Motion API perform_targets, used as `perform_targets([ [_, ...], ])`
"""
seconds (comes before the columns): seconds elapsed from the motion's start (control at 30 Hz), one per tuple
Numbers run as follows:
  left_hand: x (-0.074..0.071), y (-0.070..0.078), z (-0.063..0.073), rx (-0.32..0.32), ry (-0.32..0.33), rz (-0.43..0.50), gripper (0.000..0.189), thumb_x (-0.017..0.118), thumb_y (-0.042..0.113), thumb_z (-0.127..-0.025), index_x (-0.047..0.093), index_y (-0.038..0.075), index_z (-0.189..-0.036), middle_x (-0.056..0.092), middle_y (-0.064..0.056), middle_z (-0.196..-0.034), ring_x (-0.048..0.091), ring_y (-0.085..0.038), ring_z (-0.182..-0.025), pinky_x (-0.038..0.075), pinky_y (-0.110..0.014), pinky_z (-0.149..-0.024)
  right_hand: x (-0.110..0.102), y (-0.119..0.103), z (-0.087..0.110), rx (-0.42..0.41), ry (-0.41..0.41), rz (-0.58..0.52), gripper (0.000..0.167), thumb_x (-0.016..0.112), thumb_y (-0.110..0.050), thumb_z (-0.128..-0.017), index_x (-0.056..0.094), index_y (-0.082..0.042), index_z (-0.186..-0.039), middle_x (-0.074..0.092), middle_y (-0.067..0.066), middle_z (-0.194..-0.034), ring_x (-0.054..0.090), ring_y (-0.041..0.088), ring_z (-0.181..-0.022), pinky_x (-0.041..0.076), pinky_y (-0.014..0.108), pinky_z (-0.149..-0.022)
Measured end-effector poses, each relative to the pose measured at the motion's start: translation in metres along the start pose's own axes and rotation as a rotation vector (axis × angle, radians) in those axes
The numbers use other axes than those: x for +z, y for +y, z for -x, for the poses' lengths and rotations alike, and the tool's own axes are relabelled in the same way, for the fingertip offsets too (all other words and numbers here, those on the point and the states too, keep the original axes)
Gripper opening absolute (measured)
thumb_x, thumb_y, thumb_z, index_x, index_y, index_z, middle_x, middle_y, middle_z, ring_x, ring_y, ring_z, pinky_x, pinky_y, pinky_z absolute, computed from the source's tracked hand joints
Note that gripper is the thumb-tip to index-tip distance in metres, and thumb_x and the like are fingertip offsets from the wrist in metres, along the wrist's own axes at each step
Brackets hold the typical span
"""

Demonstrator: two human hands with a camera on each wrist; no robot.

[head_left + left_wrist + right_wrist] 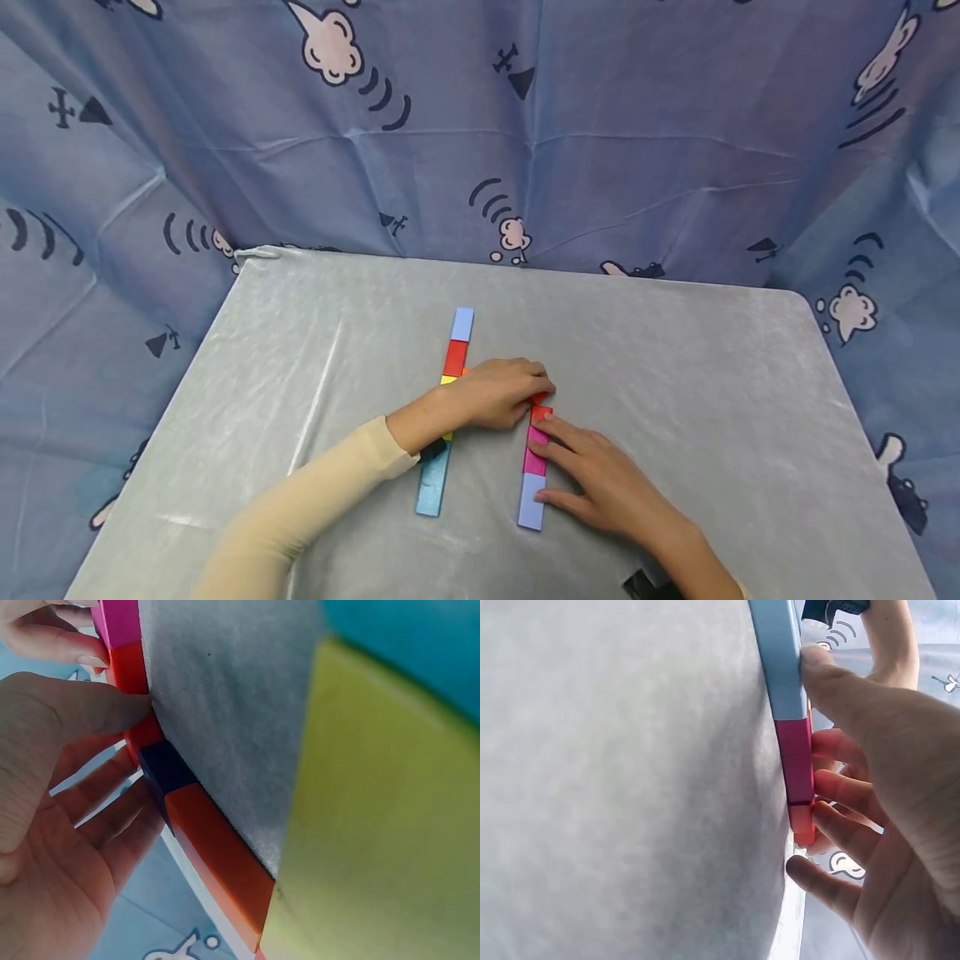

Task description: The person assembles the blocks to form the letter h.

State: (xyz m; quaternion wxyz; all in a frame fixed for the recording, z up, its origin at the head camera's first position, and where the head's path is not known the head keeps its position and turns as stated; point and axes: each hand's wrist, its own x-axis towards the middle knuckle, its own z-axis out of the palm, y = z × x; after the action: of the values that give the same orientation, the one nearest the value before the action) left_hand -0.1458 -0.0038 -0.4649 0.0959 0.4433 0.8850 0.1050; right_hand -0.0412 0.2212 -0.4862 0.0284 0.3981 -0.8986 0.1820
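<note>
My left hand [498,393] reaches across the left row of blocks. In the left wrist view its thumb and fingers pinch a red block [144,736], which lies between a dark blue block [169,769] and another red block [129,669]. An orange block [221,855] runs from the dark blue one to a yellow block [375,825]. My right hand [596,475] rests its straight, spread fingertips along the right row, touching the magenta block [535,454] and the periwinkle block [531,504].
In the left row, a light blue block [462,323] and a red block [455,358] lie beyond my left wrist; a cyan block [432,483] lies nearer. A grey cloth covers the table [675,358]. Behind it hangs a blue patterned curtain [637,108].
</note>
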Motion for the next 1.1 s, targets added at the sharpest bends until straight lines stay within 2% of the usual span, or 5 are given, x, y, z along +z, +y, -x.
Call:
perform_targets([
  [0.37,0.003,0.0,0.001,-0.01,0.003,0.026,0.037,0.067,0.02,-0.103,0.069,0.018,-0.14,0.069,0.0,-0.131,0.066,-0.014,-0.119,0.055,-0.028,-0.109,0.002,-0.001,0.002,0.025,-0.011,-0.009,0.07,0.085,-0.049,-0.086,0.067,-0.012,-0.143,0.057,0.009,-0.157,0.059,0.024,-0.142,0.056,0.047,-0.107],
  [0.5,0.001,0.0,0.002,-0.009,0.001,0.037,0.042,0.067,0.022,-0.102,0.065,0.018,-0.145,0.069,0.0,-0.136,0.065,-0.015,-0.126,0.053,-0.029,-0.113,0.0,-0.001,0.002,0.029,0.019,-0.025,0.068,0.087,-0.044,-0.085,0.067,-0.012,-0.142,0.057,0.008,-0.157,0.059,0.024,-0.142,0.055,0.047,-0.108],
  [0.63,-0.005,-0.005,0.006,-0.015,0.017,0.051,0.047,0.066,0.021,-0.103,0.061,0.017,-0.149,0.067,0.0,-0.142,0.064,-0.016,-0.133,0.051,-0.032,-0.117,-0.005,0.001,0.001,0.074,0.049,-0.045,0.064,0.089,-0.038,-0.085,0.069,-0.015,-0.14,0.058,0.005,-0.157,0.06,0.023,-0.14,0.056,0.047,-0.107],
  [0.83,-0.019,-0.022,0.029,-0.1,0.064,0.09,0.049,0.067,0.022,-0.103,0.059,0.017,-0.151,0.064,-0.003,-0.146,0.061,-0.019,-0.136,0.052,-0.037,-0.117,-0.012,0.004,0.001,0.17,0.024,-0.064,0.06,0.087,-0.036,-0.088,0.069,-0.02,-0.142,0.059,0.0,-0.155,0.062,0.024,-0.138,0.057,0.051,-0.107],
  [1.1,-0.027,-0.042,0.08,-0.272,0.158,0.192,0.05,0.068,0.023,-0.103,0.059,0.015,-0.151,0.062,-0.006,-0.15,0.06,-0.025,-0.139,0.049,-0.044,-0.12,-0.02,0.012,-0.002,0.221,0.044,-0.095,0.06,0.086,-0.032,-0.089,0.066,-0.018,-0.144,0.06,0.001,-0.153,0.063,0.025,-0.137,0.057,0.054,-0.107],
])
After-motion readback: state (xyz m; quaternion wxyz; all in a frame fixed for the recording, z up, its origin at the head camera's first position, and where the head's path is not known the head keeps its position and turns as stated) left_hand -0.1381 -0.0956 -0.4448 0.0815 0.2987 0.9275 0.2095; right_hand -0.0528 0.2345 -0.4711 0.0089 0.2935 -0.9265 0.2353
